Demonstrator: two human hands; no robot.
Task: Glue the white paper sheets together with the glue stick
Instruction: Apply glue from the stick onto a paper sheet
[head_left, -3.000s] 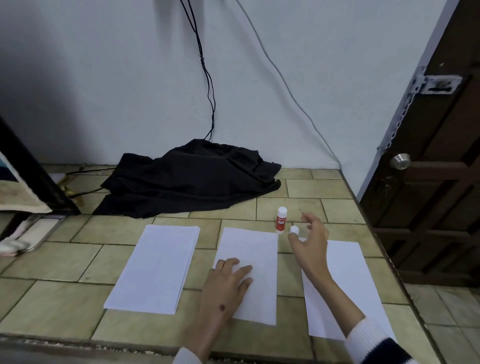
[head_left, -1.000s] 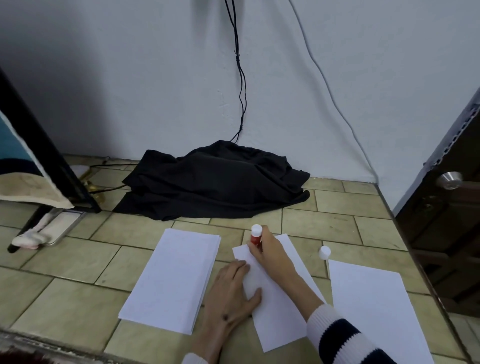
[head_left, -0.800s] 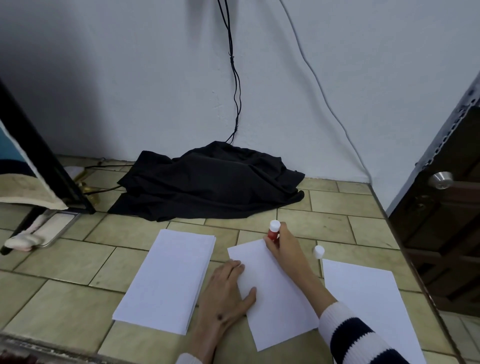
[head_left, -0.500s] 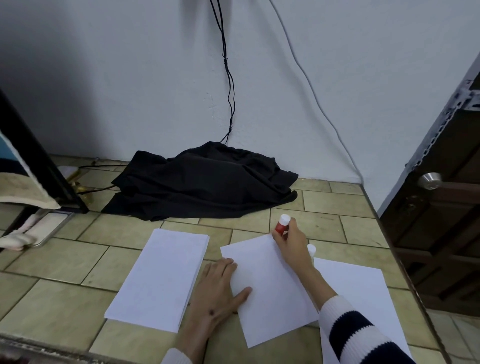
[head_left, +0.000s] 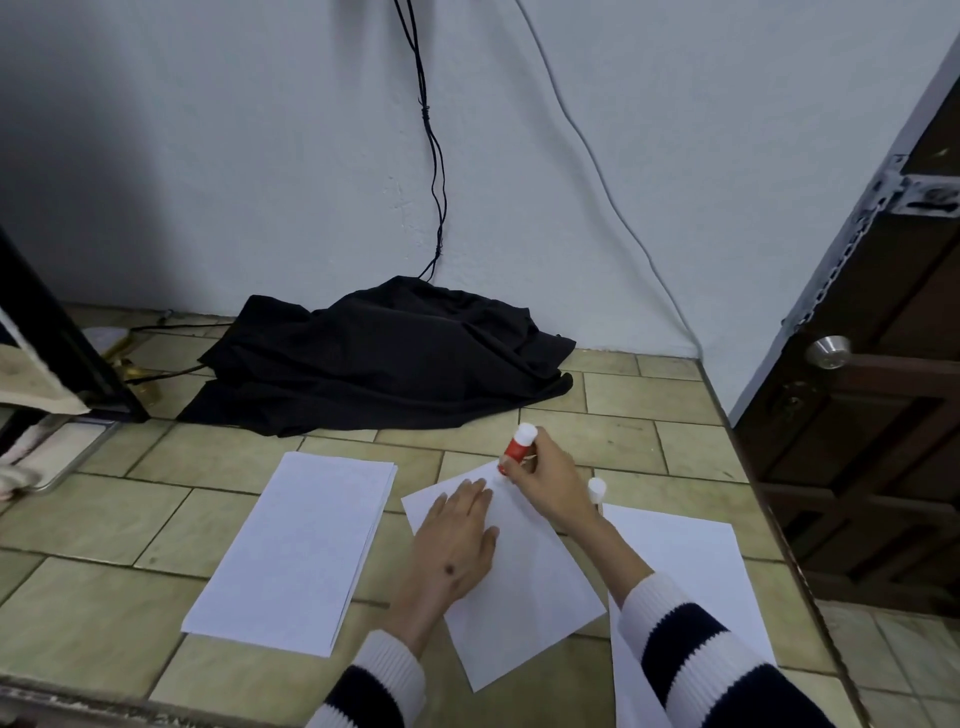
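A: Three paper lots on the tiled counter (head_left: 104, 540). Nearest: single middle sheet (head_left: 524, 587), skewed, near corner pointing at the front edge. Probably skewed to line the far edge up with the stroke.

B: Left hand?

A: Left hand (head_left: 457, 545) flat on the sheet, fingers straight and close together, pressing down. Likely there to stop the paper sliding under the glue.

B: And right?

A: Right hand (head_left: 550, 483) just beyond, fingers curled round the glue stick (head_left: 518, 448). Red barrel, white base up, working end down at the far edge of the sheet. Can't tell whether actually touching; fingers hide the tip.

B: Cap?

A: White cap (head_left: 596, 489) standing on the counter just right of the right wrist, near the far corner of the right sheet (head_left: 691, 577). Parked within reach for recapping, presumably.

B: Other paper?

A: Stack (head_left: 296, 545) left of the middle sheet, squared up, apart from it. Looks like supply. Right sheet lying flat, partly under the right sleeve; probably the mate or the output pile, can't say which.

B: Stage?

A: Gluing the far edge of the middle sheet, judging by the pose. No sheets joined visibly yet.

B: Behind?

A: Black cloth (head_left: 384, 358) heaped against the wall, cables (head_left: 434, 156) dropping into it. Door (head_left: 883, 415) far right. Irrelevant to the job.
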